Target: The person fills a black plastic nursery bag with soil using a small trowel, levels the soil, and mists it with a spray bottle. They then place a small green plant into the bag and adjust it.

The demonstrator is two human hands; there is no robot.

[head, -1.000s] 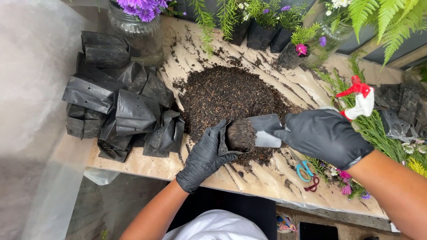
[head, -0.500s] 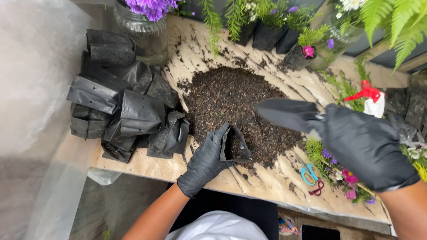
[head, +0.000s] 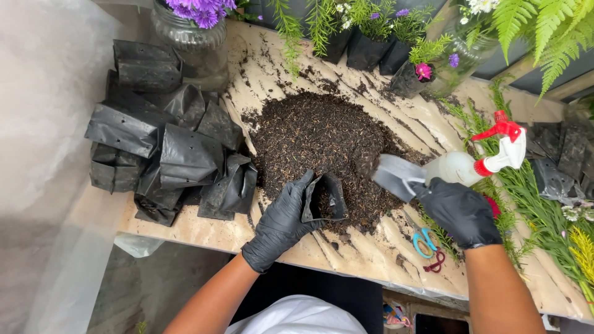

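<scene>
My left hand (head: 281, 222), in a black glove, holds a small black plastic grow bag (head: 325, 199) open at the near edge of a dark soil pile (head: 322, 139). The bag has soil inside. My right hand (head: 459, 211), also black-gloved, grips a grey scoop (head: 396, 176) whose blade lies on the right side of the pile, a little right of the bag.
A heap of empty black grow bags (head: 164, 145) lies left on the soil-smeared table (head: 371, 260). A spray bottle (head: 482, 164) with a red trigger, blue scissors (head: 426, 241) and cut greenery (head: 544, 210) lie right. Potted plants (head: 371, 37) and a glass jar (head: 189, 37) stand behind.
My right hand has come down from above the pile and set the scoop into the soil at the right. My left hand keeps holding the bag in the same spot.
</scene>
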